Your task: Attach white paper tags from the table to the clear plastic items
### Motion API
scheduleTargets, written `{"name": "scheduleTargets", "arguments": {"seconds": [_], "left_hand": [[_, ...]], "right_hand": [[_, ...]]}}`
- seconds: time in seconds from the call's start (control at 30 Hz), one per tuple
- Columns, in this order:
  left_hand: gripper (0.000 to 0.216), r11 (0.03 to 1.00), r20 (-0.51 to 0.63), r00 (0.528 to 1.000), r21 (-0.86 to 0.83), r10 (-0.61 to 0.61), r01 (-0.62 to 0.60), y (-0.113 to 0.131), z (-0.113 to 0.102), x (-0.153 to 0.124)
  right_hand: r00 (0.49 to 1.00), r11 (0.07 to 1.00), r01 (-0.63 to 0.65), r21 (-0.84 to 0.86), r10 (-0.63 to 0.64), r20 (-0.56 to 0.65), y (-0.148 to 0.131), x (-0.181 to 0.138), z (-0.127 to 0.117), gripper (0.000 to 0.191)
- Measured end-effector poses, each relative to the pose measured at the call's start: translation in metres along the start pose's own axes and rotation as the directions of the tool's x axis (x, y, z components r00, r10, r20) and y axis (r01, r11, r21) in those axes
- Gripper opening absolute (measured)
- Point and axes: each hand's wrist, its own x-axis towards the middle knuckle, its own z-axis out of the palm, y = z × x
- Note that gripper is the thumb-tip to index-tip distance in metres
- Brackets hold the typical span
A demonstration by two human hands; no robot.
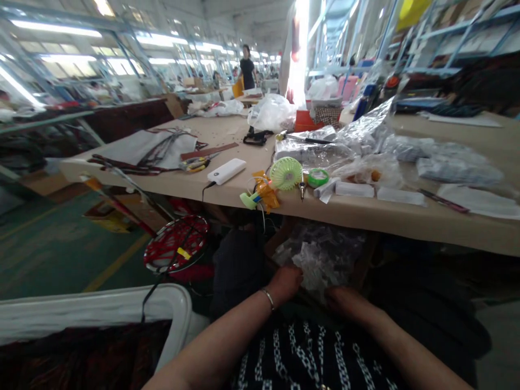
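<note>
plastic wrapping [319, 261], shadowed, hands [286, 283], grip unclear

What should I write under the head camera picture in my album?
Left hand and right hand at crumpled plastic below a table, a green fan on top.

The left hand [286, 283] and the right hand [344, 301] are close to crumpled plastic [319, 261], lower than the table [365, 217]; on this table lies a green fan [286, 172], near a white power bank [227, 171].
</note>
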Motion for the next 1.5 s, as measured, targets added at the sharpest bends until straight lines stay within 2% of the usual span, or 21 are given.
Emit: {"name": "scheduleTargets", "arguments": {"seconds": [0.2,0.33,0.5,0.7,0.9,1.2,1.5], "left_hand": [[0.022,0.983,0.101,0.994,0.168,0.053,-0.069,0.007,0.007,0.005],[0.022,0.969,0.151,0.984,0.217,0.090,-0.122,0.006,0.012,0.012],[0.024,0.967,0.154,0.982,0.215,0.107,-0.139,0.003,0.018,0.021],[0.030,0.966,0.140,0.983,0.214,0.116,-0.145,0.000,0.017,0.017],[0.024,0.958,0.182,0.977,0.244,0.107,-0.150,-0.002,0.017,0.016],[0.023,0.961,0.188,0.977,0.237,0.100,-0.144,-0.005,0.021,0.014],[0.021,0.977,0.263,0.964,0.191,0.044,-0.097,0.004,0.018,0.022]], "right_hand": [[1.000,0.999,-0.017,0.036,0.016,0.023,0.004,0.008,-0.005,0.031],[1.000,0.997,-0.003,0.080,0.003,-0.001,-0.001,0.011,-0.010,0.033],[0.999,0.994,0.021,0.103,-0.024,0.022,-0.006,0.011,-0.013,0.031],[0.998,0.996,0.007,0.086,-0.012,0.055,-0.003,0.013,-0.011,0.034],[0.999,0.996,-0.007,0.091,0.004,0.037,0.003,0.017,-0.009,0.037],[0.999,0.997,-0.033,0.074,0.030,0.044,0.010,0.009,-0.006,0.038],[1.000,0.996,-0.011,0.091,0.008,0.029,0.001,0.007,-0.017,0.036]]}}
